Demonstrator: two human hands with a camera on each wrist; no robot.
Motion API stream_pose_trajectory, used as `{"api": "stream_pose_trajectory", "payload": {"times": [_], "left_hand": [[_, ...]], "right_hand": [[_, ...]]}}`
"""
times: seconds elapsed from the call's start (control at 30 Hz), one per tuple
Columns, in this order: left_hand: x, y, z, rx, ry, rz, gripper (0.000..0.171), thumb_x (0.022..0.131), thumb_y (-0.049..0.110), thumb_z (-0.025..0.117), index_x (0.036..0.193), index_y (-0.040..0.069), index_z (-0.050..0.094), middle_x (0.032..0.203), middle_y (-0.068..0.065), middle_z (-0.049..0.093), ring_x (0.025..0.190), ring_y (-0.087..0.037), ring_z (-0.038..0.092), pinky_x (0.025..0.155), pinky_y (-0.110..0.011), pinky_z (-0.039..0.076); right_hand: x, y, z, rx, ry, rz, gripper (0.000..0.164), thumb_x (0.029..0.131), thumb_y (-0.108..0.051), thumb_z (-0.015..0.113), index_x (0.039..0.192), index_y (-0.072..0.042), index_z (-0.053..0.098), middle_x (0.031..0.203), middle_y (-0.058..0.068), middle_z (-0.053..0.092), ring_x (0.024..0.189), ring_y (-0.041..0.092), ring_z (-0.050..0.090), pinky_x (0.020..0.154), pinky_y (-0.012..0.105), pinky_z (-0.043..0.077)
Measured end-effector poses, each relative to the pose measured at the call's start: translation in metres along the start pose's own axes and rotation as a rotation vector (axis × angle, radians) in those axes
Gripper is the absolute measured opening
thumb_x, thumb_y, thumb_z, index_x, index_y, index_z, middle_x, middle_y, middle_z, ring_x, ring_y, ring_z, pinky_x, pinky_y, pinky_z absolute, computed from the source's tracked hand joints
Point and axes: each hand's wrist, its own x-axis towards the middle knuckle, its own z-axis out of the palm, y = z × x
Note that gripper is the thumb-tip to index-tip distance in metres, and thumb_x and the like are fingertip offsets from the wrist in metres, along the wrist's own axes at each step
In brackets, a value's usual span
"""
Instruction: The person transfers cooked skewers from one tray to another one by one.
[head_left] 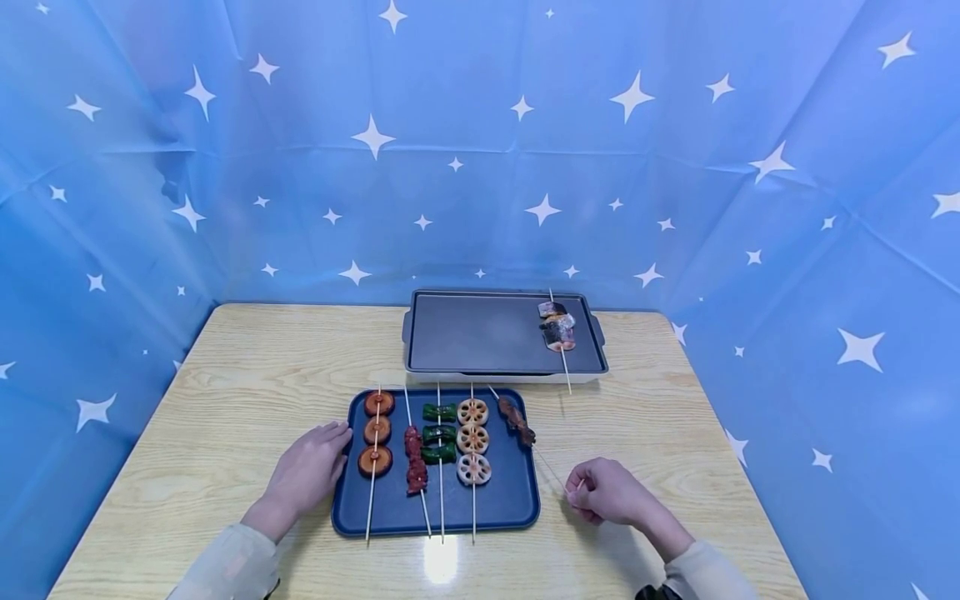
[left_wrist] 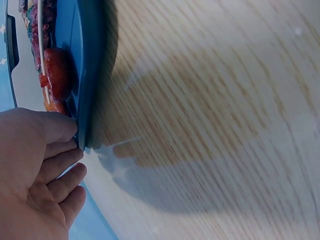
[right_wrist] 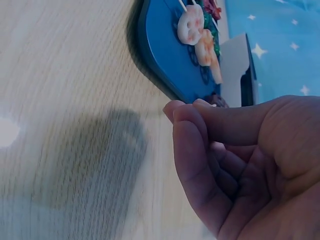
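Observation:
My left hand [head_left: 311, 467] holds the left edge of a blue tray [head_left: 510, 512], thumb and fingers at its rim [left_wrist: 87, 100] in the left wrist view. At the tray's right side my right hand [head_left: 611, 492] pinches the stick end of a brown meat skewer [head_left: 517, 421]. That skewer slants over the tray's right part, its stick crossing the rim. Beside it on the tray lie a lotus root skewer [head_left: 473, 471], a green vegetable skewer [head_left: 439, 454], a red meat skewer [head_left: 415, 467] and a skewer of round brown pieces [head_left: 377, 430].
Behind the tray stands a dark griddle [head_left: 472, 333] with a pale base. A skewer of dark-skinned chunks [head_left: 558, 332] lies at its right end, the stick jutting over the front edge. The wooden table [head_left: 225, 375] is bordered by a blue star-patterned curtain [head_left: 465, 192].

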Motion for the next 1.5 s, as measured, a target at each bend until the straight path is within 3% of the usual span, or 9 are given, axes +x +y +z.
{"api": "stream_pose_trajectory", "payload": {"times": [0.23, 0.4, 0.53, 0.83, 1.23, 1.5], "left_hand": [[0.001, 0.000, -0.001, 0.007, 0.002, 0.001, 0.037, 0.085, 0.010, 0.071, 0.119, -0.004, 0.067, 0.125, -0.018, 0.066, 0.120, -0.035, 0.061, 0.106, -0.049, 0.048], [0.001, 0.000, -0.001, 0.008, 0.005, 0.004, 0.037, 0.085, 0.010, 0.071, 0.119, -0.004, 0.067, 0.124, -0.018, 0.066, 0.120, -0.035, 0.061, 0.106, -0.049, 0.048], [0.001, 0.000, -0.001, 0.007, 0.007, 0.001, 0.037, 0.085, 0.010, 0.071, 0.118, -0.004, 0.067, 0.124, -0.018, 0.066, 0.119, -0.034, 0.061, 0.106, -0.048, 0.048], [0.001, -0.001, 0.001, 0.008, 0.014, 0.006, 0.037, 0.085, 0.010, 0.071, 0.118, -0.004, 0.067, 0.124, -0.018, 0.066, 0.119, -0.034, 0.061, 0.106, -0.048, 0.048], [-0.001, 0.000, 0.002, 0.005, 0.011, 0.004, 0.037, 0.085, 0.010, 0.071, 0.119, -0.004, 0.067, 0.125, -0.019, 0.066, 0.120, -0.035, 0.061, 0.107, -0.048, 0.048], [-0.001, 0.000, 0.002, 0.003, 0.016, 0.004, 0.037, 0.085, 0.010, 0.071, 0.119, -0.004, 0.067, 0.125, -0.019, 0.066, 0.120, -0.035, 0.061, 0.106, -0.048, 0.048]], "right_hand": [[0.004, -0.006, 0.010, 0.029, -0.009, -0.001, 0.006, 0.082, -0.001, 0.060, 0.078, 0.002, 0.064, 0.059, 0.005, 0.062, 0.050, 0.010, 0.055, 0.045, 0.024, 0.052], [0.006, -0.011, 0.021, -0.055, 0.015, -0.031, 0.007, 0.081, -0.002, 0.059, 0.078, -0.001, 0.065, 0.063, 0.009, 0.065, 0.049, 0.012, 0.056, 0.044, 0.023, 0.049], [0.008, -0.016, 0.028, -0.128, 0.040, -0.055, 0.010, 0.081, -0.003, 0.059, 0.074, -0.005, 0.066, 0.059, 0.004, 0.064, 0.046, 0.008, 0.055, 0.044, 0.021, 0.047], [0.014, -0.026, 0.045, -0.071, -0.012, -0.067, 0.014, 0.084, -0.008, 0.067, 0.071, -0.009, 0.062, 0.053, -0.003, 0.059, 0.045, 0.007, 0.055, 0.044, 0.024, 0.051], [0.021, -0.035, 0.069, -0.140, -0.002, -0.062, 0.021, 0.081, -0.008, 0.071, 0.066, -0.012, 0.056, 0.049, -0.009, 0.056, 0.040, 0.003, 0.053, 0.040, 0.022, 0.044], [0.026, -0.038, 0.078, -0.118, -0.026, -0.040, 0.020, 0.081, -0.008, 0.070, 0.069, -0.012, 0.056, 0.051, -0.006, 0.059, 0.041, 0.005, 0.055, 0.040, 0.022, 0.046]]}}
